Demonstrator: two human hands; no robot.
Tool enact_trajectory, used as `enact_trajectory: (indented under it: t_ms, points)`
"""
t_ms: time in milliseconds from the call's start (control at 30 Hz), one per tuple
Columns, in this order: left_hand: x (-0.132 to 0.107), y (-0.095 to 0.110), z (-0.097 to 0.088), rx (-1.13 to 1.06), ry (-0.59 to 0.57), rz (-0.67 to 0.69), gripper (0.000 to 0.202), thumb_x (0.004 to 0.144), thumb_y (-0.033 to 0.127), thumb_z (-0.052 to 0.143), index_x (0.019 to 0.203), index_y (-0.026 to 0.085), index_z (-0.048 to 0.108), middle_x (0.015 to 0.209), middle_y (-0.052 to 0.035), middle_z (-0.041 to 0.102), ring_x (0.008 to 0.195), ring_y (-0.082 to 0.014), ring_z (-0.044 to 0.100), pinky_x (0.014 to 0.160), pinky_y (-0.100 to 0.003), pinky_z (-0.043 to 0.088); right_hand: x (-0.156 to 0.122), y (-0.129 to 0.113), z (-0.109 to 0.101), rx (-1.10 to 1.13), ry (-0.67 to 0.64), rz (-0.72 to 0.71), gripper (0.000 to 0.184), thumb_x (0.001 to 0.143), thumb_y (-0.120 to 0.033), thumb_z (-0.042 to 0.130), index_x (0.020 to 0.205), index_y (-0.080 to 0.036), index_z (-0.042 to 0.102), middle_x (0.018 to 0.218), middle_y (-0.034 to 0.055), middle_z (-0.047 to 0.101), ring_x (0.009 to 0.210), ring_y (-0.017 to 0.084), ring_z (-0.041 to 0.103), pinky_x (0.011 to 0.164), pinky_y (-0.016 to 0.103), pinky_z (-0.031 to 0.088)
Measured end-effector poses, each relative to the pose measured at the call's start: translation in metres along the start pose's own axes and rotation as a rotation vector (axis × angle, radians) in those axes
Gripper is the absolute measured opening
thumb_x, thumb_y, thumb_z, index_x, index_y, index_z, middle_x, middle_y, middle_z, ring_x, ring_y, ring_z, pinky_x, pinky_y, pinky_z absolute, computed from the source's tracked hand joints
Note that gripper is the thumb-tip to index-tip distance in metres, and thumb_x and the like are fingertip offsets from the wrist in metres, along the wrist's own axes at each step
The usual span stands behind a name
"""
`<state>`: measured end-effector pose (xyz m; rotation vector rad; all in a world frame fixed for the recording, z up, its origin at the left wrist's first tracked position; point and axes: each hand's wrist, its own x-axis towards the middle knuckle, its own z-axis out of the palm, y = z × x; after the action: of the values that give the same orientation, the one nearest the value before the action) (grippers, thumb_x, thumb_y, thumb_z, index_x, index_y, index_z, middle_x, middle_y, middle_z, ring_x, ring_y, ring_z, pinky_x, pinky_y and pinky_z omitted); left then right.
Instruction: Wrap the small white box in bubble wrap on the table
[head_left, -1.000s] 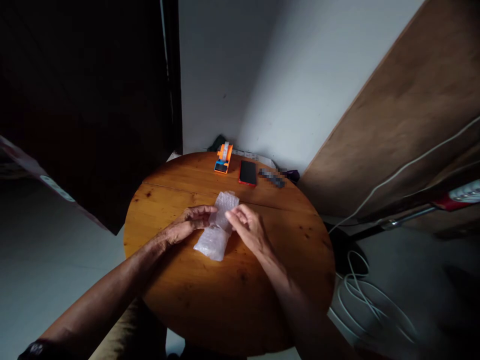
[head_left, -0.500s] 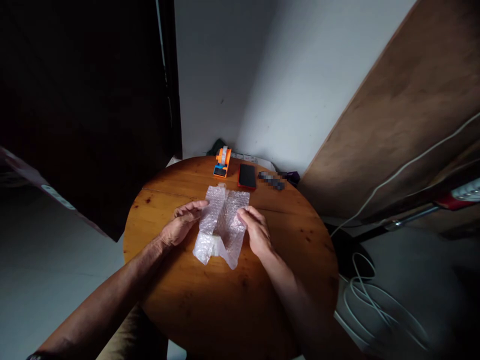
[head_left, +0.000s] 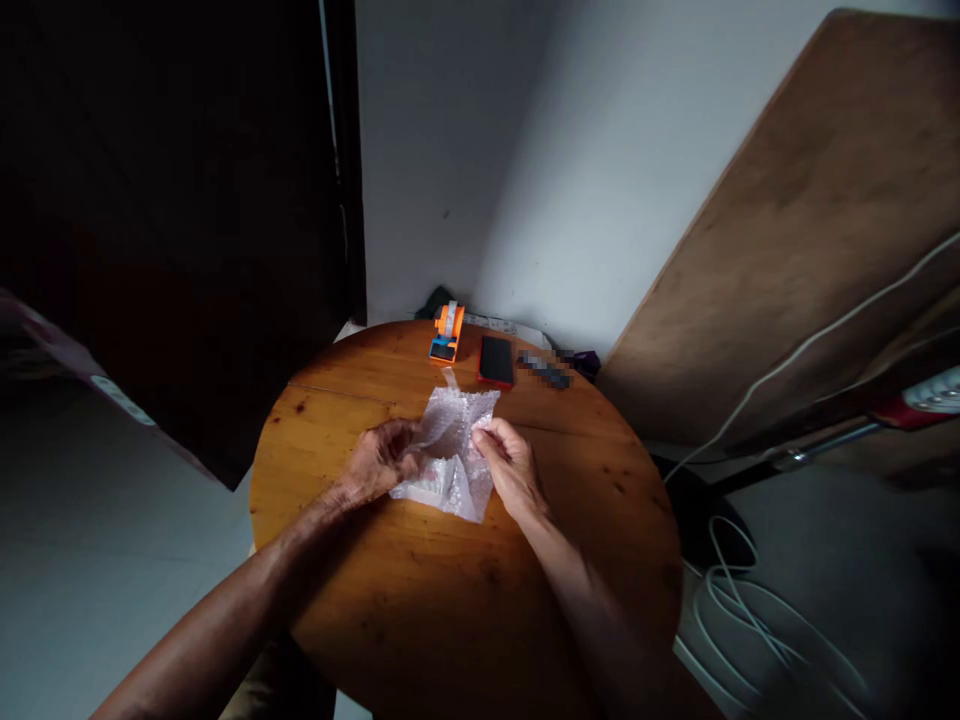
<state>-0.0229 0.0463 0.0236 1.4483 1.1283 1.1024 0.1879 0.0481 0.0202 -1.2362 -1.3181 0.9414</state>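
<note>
Left hand (head_left: 381, 458) and right hand (head_left: 511, 468) pinch the bubble wrap (head_left: 454, 422) at its nine and three o'clock edges, near the middle of the round table (head_left: 420, 610), an orange tape dispenser (head_left: 448, 340) at twelve o'clock.

On the worktop (head_left: 420, 590), bubble wrap (head_left: 463, 468) lies between the left grip (head_left: 380, 463) and right grip (head_left: 514, 468); beyond, the tape dispenser (head_left: 447, 336) stands left of the phone (head_left: 496, 361), by the far edge.

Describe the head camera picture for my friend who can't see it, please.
A person's left hand and right hand hold bubble wrap at a round wooden table. Beyond it are an orange tape dispenser and a red-edged phone.
</note>
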Motion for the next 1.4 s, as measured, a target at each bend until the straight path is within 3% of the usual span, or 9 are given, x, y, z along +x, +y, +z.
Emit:
enact_trajectory:
  t_ms: [200, 367, 633, 800, 933, 1133, 1200, 1300, 1400]
  points:
    - [0.013, -0.011, -0.007, -0.249, 0.225, -0.066, 0.020, 0.056, 0.031, 0.072, 0.067, 0.016, 0.064, 0.059, 0.0008, 0.063, 0.051, -0.0106, 0.052, 0.051, -0.022, 0.041, 0.012, 0.009, -0.012, 0.024, 0.145, -0.027, 0.025, 0.075, -0.045, 0.067, 0.085, -0.022, 0.064, 0.066, -0.0020, 0.060, 0.058, 0.014, 0.053, 0.054, 0.026, 0.047]
    - [0.014, -0.009, -0.015, -0.225, 0.265, -0.183, 0.024, 0.055, 0.029, 0.070, 0.073, 0.016, 0.063, 0.047, 0.0044, 0.056, 0.038, -0.0090, 0.044, 0.039, -0.020, 0.032, 0.023, 0.017, -0.019, 0.016, 0.172, 0.032, 0.027, 0.070, -0.040, 0.065, 0.091, -0.023, 0.059, 0.066, -0.0025, 0.062, 0.058, 0.016, 0.056, 0.053, 0.028, 0.048]
    - [0.015, -0.017, -0.019, -0.087, 0.275, -0.172, 0.026, 0.060, 0.030, 0.060, 0.081, 0.015, 0.065, 0.047, 0.0065, 0.052, 0.039, -0.0092, 0.044, 0.040, -0.019, 0.032, 0.027, 0.023, -0.023, -0.043, 0.151, 0.079, 0.025, 0.068, -0.043, 0.061, 0.082, -0.023, 0.056, 0.058, -0.0049, 0.057, 0.051, 0.014, 0.051, 0.049, 0.026, 0.045]
    - [0.017, -0.025, -0.017, 0.096, 0.266, 0.068, 0.032, 0.065, 0.028, 0.061, 0.095, 0.016, 0.065, 0.081, -0.0030, 0.068, 0.068, -0.0146, 0.062, 0.059, -0.024, 0.049, 0.027, 0.024, -0.026, -0.109, 0.148, 0.018, 0.031, 0.068, -0.044, 0.066, 0.088, -0.021, 0.063, 0.076, 0.0012, 0.067, 0.065, 0.017, 0.060, 0.053, 0.025, 0.047]
    - [0.017, -0.020, -0.020, 0.275, 0.291, 0.253, 0.027, 0.070, 0.026, 0.062, 0.096, 0.020, 0.066, 0.115, -0.0112, 0.065, 0.100, -0.0230, 0.064, 0.077, -0.033, 0.054, 0.028, 0.023, -0.024, -0.092, 0.157, -0.026, 0.034, 0.069, -0.044, 0.066, 0.094, -0.022, 0.062, 0.085, 0.0046, 0.070, 0.074, 0.020, 0.066, 0.061, 0.029, 0.052]
    - [0.031, 0.005, -0.015, 0.476, -0.079, 0.185, 0.013, 0.080, 0.025, 0.062, 0.084, 0.022, 0.074, 0.120, -0.0121, 0.068, 0.137, -0.0305, 0.045, 0.098, -0.041, 0.050, 0.029, 0.021, -0.026, -0.201, 0.058, -0.062, 0.020, 0.075, -0.040, 0.062, 0.080, -0.022, 0.067, 0.085, 0.0043, 0.074, 0.076, 0.021, 0.069, 0.069, 0.031, 0.053]
    - [0.045, 0.008, -0.005, 0.566, -0.137, 0.150, 0.014, 0.080, 0.024, 0.063, 0.085, 0.022, 0.076, 0.113, -0.0102, 0.072, 0.134, -0.0286, 0.049, 0.100, -0.038, 0.049, 0.029, 0.023, -0.026, -0.237, 0.013, -0.038, 0.021, 0.076, -0.038, 0.060, 0.085, -0.022, 0.071, 0.086, 0.0040, 0.075, 0.076, 0.021, 0.069, 0.070, 0.031, 0.053]
    - [0.072, 0.005, 0.005, 0.693, -0.086, 0.025, 0.018, 0.076, 0.017, 0.063, 0.086, 0.021, 0.077, 0.103, -0.0074, 0.075, 0.102, -0.0240, 0.068, 0.088, -0.030, 0.052, 0.031, 0.026, -0.024, -0.297, -0.015, -0.005, 0.024, 0.077, -0.036, 0.062, 0.092, -0.022, 0.074, 0.087, 0.0043, 0.076, 0.077, 0.021, 0.069, 0.072, 0.032, 0.054]
    - [0.093, -0.003, -0.001, 0.733, 0.005, -0.054, 0.024, 0.078, 0.014, 0.055, 0.089, 0.016, 0.077, 0.088, -0.0078, 0.075, 0.085, -0.0233, 0.070, 0.077, -0.030, 0.053, 0.033, 0.030, -0.022, -0.371, 0.040, 0.016, 0.023, 0.078, -0.033, 0.060, 0.091, -0.021, 0.075, 0.082, 0.0042, 0.076, 0.074, 0.021, 0.069, 0.072, 0.033, 0.054]
